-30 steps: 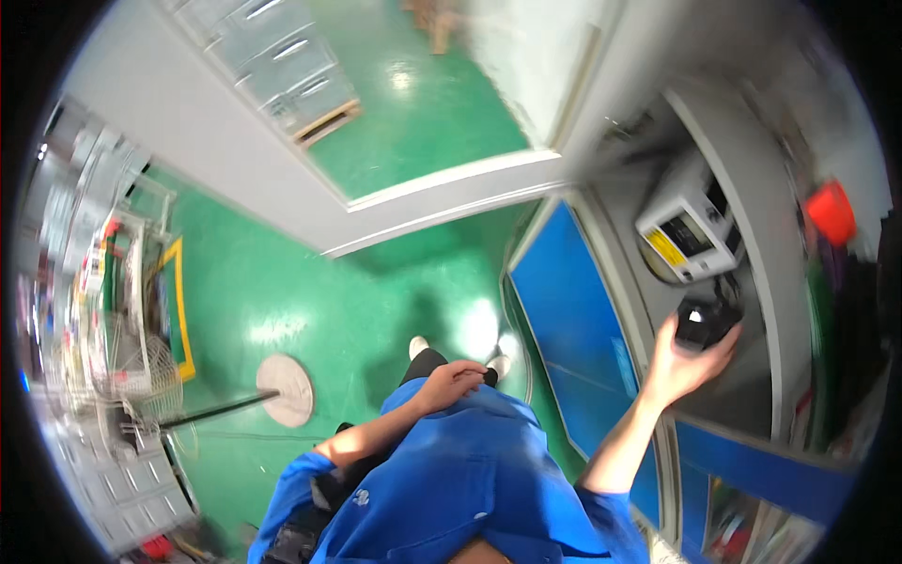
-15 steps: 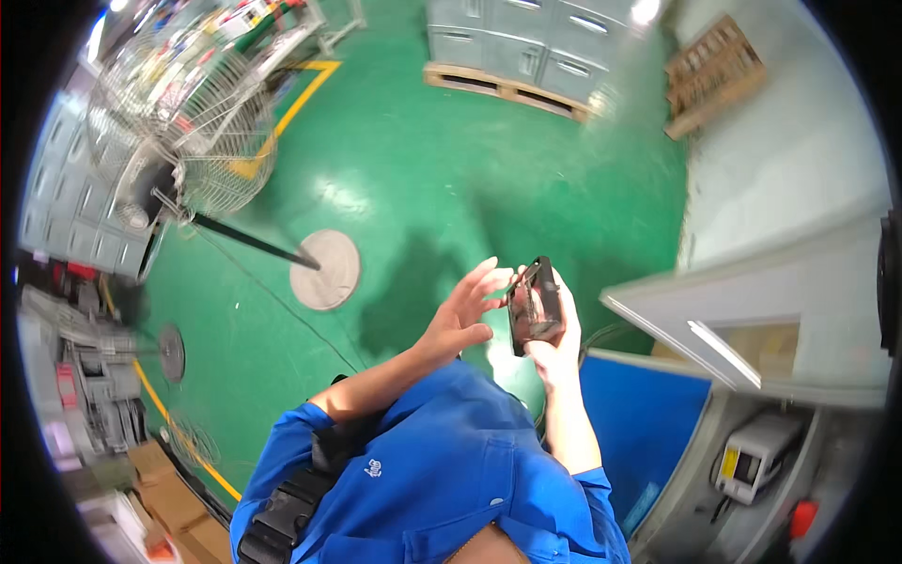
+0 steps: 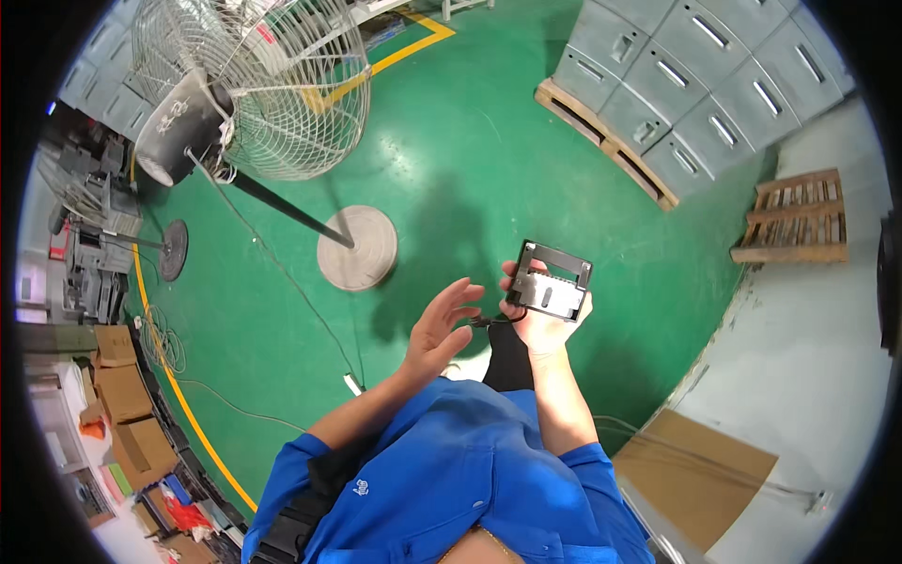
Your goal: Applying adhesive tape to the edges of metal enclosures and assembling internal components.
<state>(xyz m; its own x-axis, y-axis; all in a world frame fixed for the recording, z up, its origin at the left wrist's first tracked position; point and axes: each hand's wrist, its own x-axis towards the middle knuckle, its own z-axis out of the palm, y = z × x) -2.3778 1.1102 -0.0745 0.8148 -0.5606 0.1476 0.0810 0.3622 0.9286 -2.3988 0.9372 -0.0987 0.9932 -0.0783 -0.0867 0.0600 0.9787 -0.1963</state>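
Observation:
In my right hand [image 3: 542,331] rests a black rectangular device [image 3: 552,293] with an open frame at its far side and a bright silver plate facing up. The fingers wrap its left edge and the palm lies beneath it. A short black cable [image 3: 507,318] comes from its near left side and ends in a dark plug close to my left hand [image 3: 440,327]. That hand hovers left of the device, fingers apart and curved, with nothing in it. Whether a fingertip touches the plug I cannot make out.
A large pedestal fan [image 3: 272,94] with a round base [image 3: 357,248] stands ahead left, its cord trailing over the green floor. Grey drawer cabinets [image 3: 695,85] sit on a wooden pallet [image 3: 601,141] ahead right. Cardboard boxes [image 3: 127,399] line the left; a brown board [image 3: 695,475] lies right.
My body has turned left; the desk and blue panel at right have left view. The device has tilted from edge-on to face-up in my right hand. My left hand has drawn away from it.

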